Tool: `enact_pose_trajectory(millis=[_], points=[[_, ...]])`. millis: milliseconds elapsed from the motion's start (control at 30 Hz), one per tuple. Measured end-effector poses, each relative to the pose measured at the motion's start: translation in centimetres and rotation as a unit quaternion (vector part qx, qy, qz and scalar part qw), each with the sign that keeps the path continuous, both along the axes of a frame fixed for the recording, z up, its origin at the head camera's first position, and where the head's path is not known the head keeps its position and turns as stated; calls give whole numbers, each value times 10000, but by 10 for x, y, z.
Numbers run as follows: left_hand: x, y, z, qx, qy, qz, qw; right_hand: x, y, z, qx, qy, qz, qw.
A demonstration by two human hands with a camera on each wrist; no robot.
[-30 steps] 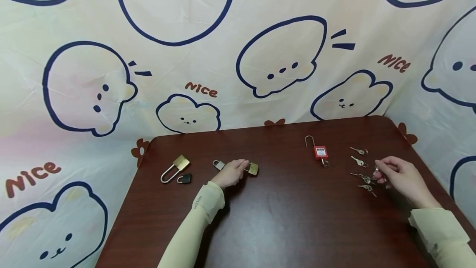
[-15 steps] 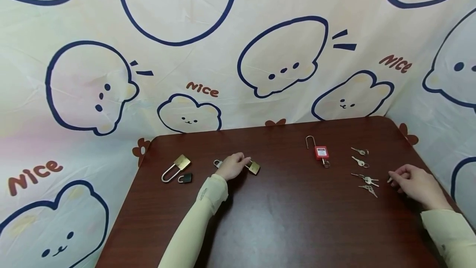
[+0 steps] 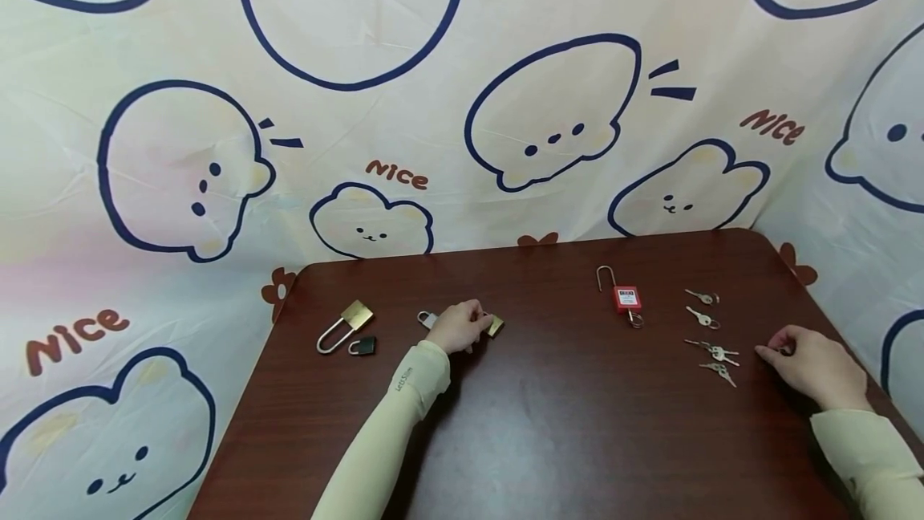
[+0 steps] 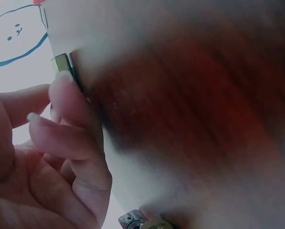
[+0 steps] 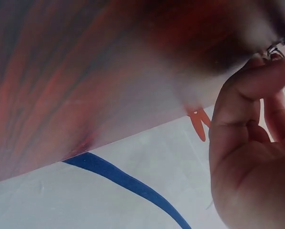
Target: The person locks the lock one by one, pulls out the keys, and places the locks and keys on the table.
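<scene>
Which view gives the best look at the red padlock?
The head view: the red padlock lies whole on the table, long shackle pointing away, between the left hand and the right hand. The left wrist view catches at most a red sliver at its top edge. The right wrist view shows none of it.

Left hand (image 3: 456,327) covers most of the brass padlock (image 3: 495,327); only its right end shows, so the grip can't be read. Right hand (image 3: 812,363): whether it holds anything is too small to tell in head view, and the right wrist view cuts off the metal bit at its fingertips. Table (image 4: 195,119) is pure blur in both wrist views.
</scene>
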State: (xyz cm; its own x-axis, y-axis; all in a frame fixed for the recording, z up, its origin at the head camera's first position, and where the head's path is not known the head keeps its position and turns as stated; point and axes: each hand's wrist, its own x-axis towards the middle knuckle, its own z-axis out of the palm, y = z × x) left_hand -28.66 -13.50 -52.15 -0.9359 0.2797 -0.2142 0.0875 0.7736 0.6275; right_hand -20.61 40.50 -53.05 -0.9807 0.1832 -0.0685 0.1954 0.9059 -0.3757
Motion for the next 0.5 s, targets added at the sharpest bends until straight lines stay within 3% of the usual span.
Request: enact_pose_trajectory(millis=[500], points=[[2, 2, 0, -184, 15, 67, 9998, 0, -4, 1, 199, 429, -34, 9989]])
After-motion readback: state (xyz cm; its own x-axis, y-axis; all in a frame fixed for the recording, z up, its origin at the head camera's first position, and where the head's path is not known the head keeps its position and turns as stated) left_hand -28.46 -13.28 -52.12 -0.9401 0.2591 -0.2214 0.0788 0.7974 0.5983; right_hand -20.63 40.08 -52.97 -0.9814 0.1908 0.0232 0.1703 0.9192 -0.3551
